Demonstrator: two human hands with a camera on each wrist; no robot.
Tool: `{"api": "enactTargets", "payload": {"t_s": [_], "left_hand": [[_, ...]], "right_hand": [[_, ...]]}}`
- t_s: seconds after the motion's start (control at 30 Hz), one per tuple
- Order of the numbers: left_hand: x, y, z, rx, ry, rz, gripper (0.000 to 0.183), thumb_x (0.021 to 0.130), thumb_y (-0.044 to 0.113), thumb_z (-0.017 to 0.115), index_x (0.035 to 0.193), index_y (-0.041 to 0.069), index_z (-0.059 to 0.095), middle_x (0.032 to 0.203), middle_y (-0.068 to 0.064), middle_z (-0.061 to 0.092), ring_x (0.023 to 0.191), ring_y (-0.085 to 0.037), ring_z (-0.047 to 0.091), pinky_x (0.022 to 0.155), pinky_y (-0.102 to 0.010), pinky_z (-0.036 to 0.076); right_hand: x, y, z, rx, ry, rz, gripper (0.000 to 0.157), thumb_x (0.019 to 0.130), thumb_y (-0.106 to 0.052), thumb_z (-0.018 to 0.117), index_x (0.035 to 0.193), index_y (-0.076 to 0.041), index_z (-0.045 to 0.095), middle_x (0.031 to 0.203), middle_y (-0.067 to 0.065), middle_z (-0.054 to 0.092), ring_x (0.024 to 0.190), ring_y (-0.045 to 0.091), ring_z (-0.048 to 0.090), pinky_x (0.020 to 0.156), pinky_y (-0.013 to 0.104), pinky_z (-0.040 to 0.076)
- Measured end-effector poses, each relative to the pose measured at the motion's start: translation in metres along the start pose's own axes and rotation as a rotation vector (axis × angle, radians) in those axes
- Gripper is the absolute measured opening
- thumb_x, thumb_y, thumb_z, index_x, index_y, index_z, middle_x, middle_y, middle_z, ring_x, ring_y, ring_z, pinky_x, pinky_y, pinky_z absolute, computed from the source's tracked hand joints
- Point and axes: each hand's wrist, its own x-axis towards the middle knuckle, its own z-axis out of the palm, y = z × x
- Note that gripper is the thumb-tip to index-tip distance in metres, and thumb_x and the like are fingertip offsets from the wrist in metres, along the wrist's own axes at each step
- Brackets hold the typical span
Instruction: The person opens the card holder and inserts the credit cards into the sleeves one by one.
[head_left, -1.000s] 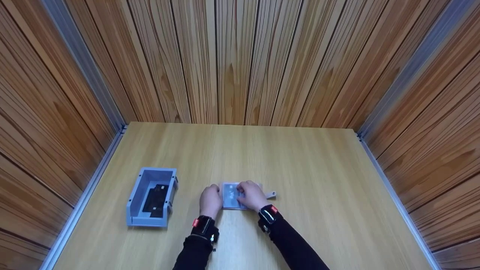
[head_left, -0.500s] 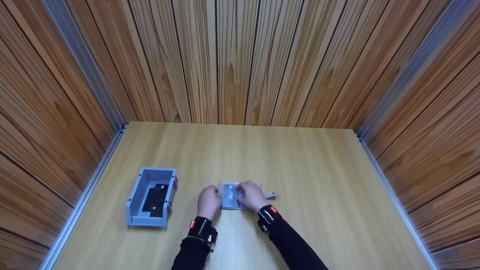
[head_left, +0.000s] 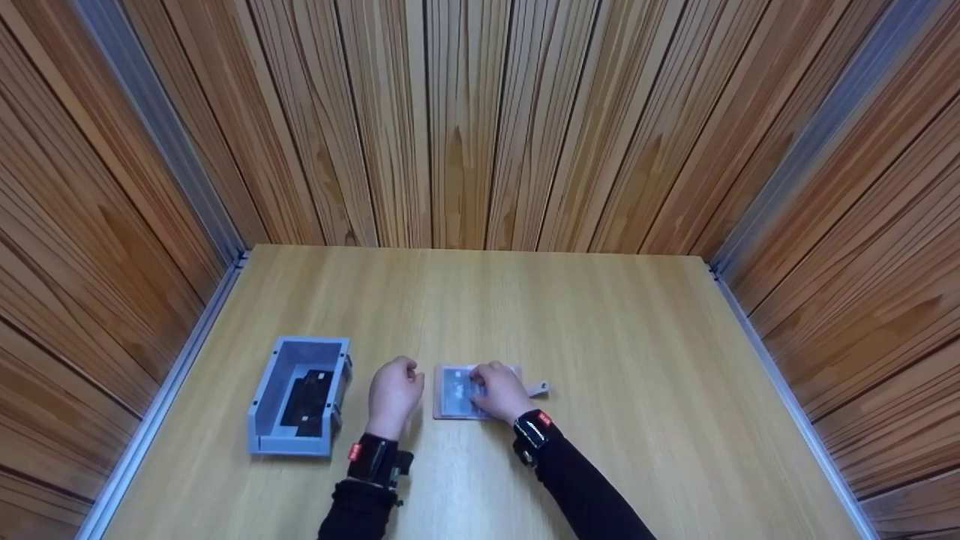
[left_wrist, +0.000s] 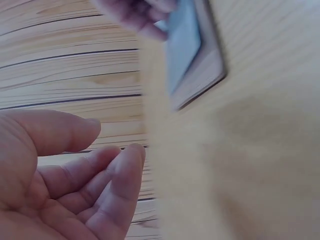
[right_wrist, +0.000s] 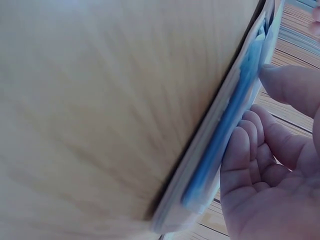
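A flat, pinkish rectangular board [head_left: 439,394] lies on the table, with a blue translucent sheet [head_left: 454,391] on top. My right hand [head_left: 501,391] covers the board's right part. In the right wrist view, its thumb and bent fingertips rest on the blue sheet [right_wrist: 227,127], with a gap between them. My left hand [head_left: 393,394] is just left of the board, apart from it. Its fingers and thumb are loosely curled around nothing, as the left wrist view shows. A light grey strip with a hole [head_left: 538,388] sticks out past the board's right side; its other end is hidden.
A blue-grey plastic bin [head_left: 262,409] stands on the left of the table, with flat black pieces [head_left: 309,403] inside. Wood-panelled walls [head_left: 457,135] enclose the back and both sides. Metal rails [head_left: 169,397] run along the table's side edges.
My left hand has come off the board's left edge and moved left. The right hand stays on the blue sheet. The board's left edge now shows fully.
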Motion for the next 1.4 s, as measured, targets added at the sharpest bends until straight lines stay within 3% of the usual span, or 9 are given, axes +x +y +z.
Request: {"api": "enactTargets", "payload": {"t_s": [0.2,0.5,0.63,0.83,1.03,1.27,1.4], "left_hand": [[0.008,0.005,-0.029,0.05,-0.005,0.025,0.024,0.091,0.011,0.068,0.112,-0.001,0.067,0.095,-0.011,0.067,0.086,-0.025,0.063,0.076,-0.041,0.053],[0.016,-0.007,-0.068,0.098,0.167,0.164,0.023,0.085,0.007,0.066,0.104,-0.007,0.068,0.096,-0.022,0.068,0.09,-0.038,0.065,0.078,-0.05,0.051],[0.018,-0.015,-0.085,0.125,0.195,0.145,0.027,0.086,0.008,0.065,0.106,-0.01,0.067,0.1,-0.027,0.067,0.094,-0.043,0.063,0.081,-0.053,0.05],[0.017,-0.032,-0.108,0.154,0.194,0.066,0.028,0.089,0.009,0.063,0.109,-0.011,0.065,0.103,-0.03,0.065,0.095,-0.046,0.062,0.08,-0.056,0.048],[0.018,-0.051,-0.124,0.214,0.14,-0.03,0.027,0.092,0.011,0.06,0.104,-0.013,0.063,0.097,-0.031,0.063,0.088,-0.046,0.062,0.073,-0.055,0.049],[0.017,-0.068,-0.128,0.268,-0.068,-0.151,0.03,0.095,0.016,0.057,0.105,-0.012,0.06,0.098,-0.029,0.062,0.089,-0.044,0.061,0.072,-0.052,0.049],[0.021,-0.077,-0.127,0.288,-0.143,-0.191,0.029,0.093,0.014,0.057,0.106,-0.013,0.059,0.102,-0.029,0.062,0.092,-0.044,0.061,0.075,-0.053,0.048]], "right_hand": [[0.0,0.0,0.001,0.001,-0.001,0.018,0.035,0.082,-0.014,0.077,0.113,-0.003,0.065,0.1,0.005,0.058,0.093,0.023,0.057,0.086,0.039,0.048],[0.0,0.001,0.003,0.003,0.01,-0.006,0.034,0.082,-0.014,0.077,0.111,-0.002,0.065,0.1,0.006,0.057,0.092,0.024,0.057,0.086,0.04,0.047],[-0.001,0.002,0.004,-0.018,0.03,-0.032,0.033,0.081,-0.013,0.078,0.11,-0.002,0.066,0.098,0.006,0.058,0.09,0.024,0.057,0.084,0.04,0.047],[-0.002,0.001,0.003,-0.01,0.031,-0.024,0.034,0.08,-0.013,0.078,0.111,-0.002,0.066,0.099,0.006,0.059,0.091,0.023,0.058,0.084,0.039,0.048],[-0.002,0.0,0.001,-0.002,0.031,-0.029,0.034,0.08,-0.012,0.078,0.11,-0.001,0.065,0.098,0.006,0.058,0.09,0.023,0.058,0.084,0.039,0.049],[-0.001,0.0,0.001,0.007,0.018,-0.015,0.035,0.082,-0.015,0.078,0.112,-0.002,0.065,0.099,0.005,0.058,0.091,0.023,0.057,0.085,0.039,0.048],[-0.001,0.0,0.002,0.009,0.022,-0.016,0.034,0.082,-0.015,0.078,0.111,-0.003,0.065,0.099,0.005,0.058,0.091,0.022,0.057,0.085,0.039,0.048]]}}
